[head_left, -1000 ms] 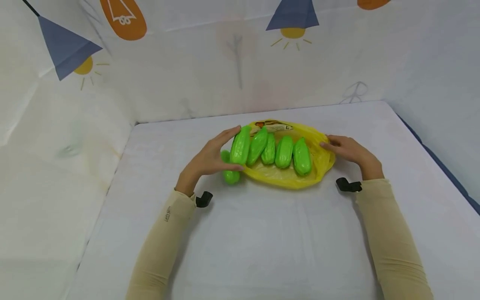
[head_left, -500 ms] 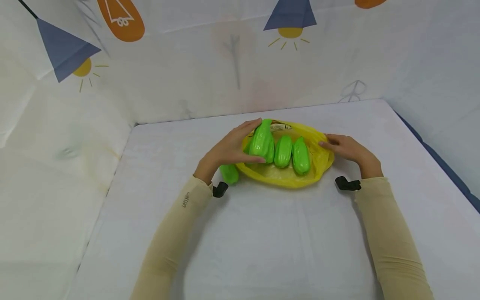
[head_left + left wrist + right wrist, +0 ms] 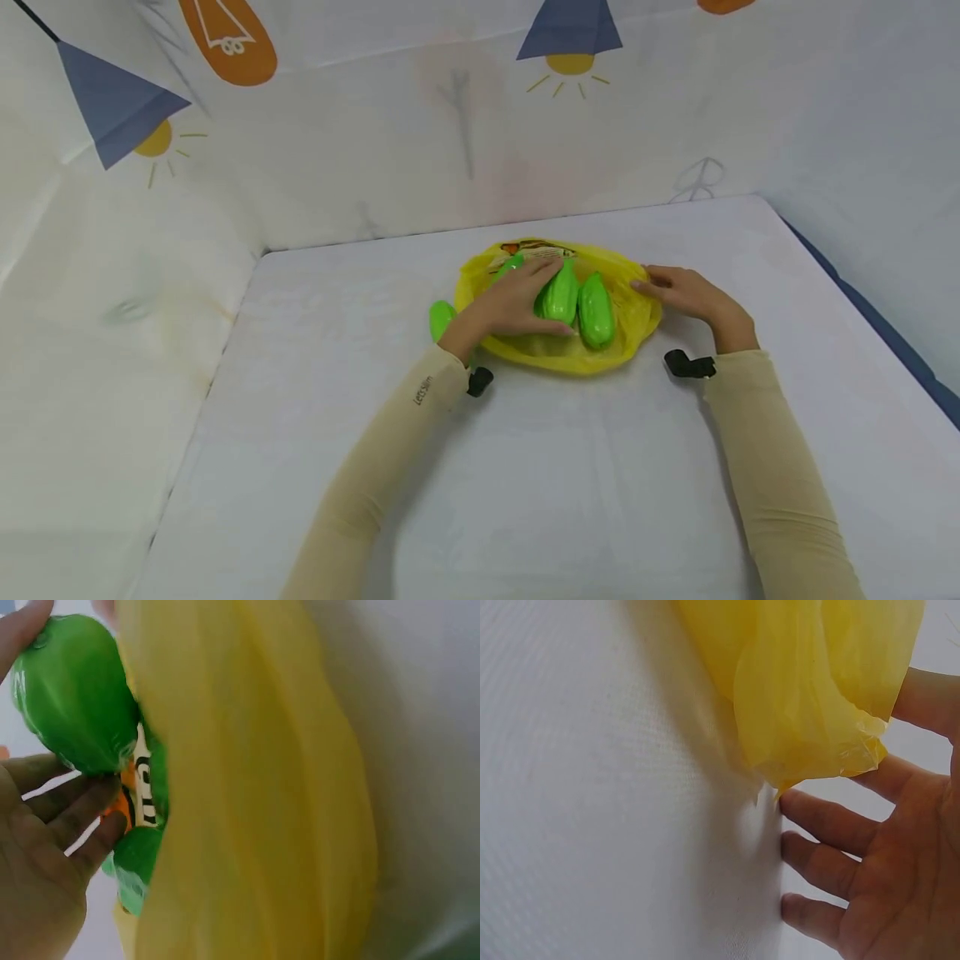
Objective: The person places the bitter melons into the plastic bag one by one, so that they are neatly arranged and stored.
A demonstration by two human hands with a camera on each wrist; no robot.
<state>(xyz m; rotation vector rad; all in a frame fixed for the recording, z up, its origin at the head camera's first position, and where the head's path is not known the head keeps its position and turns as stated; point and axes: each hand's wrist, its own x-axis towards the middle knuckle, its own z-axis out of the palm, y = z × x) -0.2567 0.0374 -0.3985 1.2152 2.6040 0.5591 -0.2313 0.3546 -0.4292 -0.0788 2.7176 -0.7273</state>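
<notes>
A yellow plastic bag (image 3: 637,312), printed along its far edge, lies with its mouth spread on the white table. My left hand (image 3: 510,300) reaches over it and holds a shiny green gourd-like vegetable (image 3: 561,293) between thumb and fingers; the left wrist view shows this grip on the wrapped green vegetable (image 3: 75,694). Another green vegetable (image 3: 596,310) lies to its right in the bag, while more are partly hidden by the left hand. My right hand (image 3: 690,296) pinches the bag's right edge, thumb in front, its other fingers extended beneath the bag (image 3: 802,697).
One more green vegetable (image 3: 441,319) lies outside the bag on the left, partly behind the left wrist. A white cloth wall (image 3: 360,158) with printed lamps stands along the table's back edge. The white table (image 3: 570,483) extends toward the person.
My left hand has moved right across the bag, from its left edge to near its middle, with a green vegetable between thumb and fingers. The right hand stays at the bag's right edge.
</notes>
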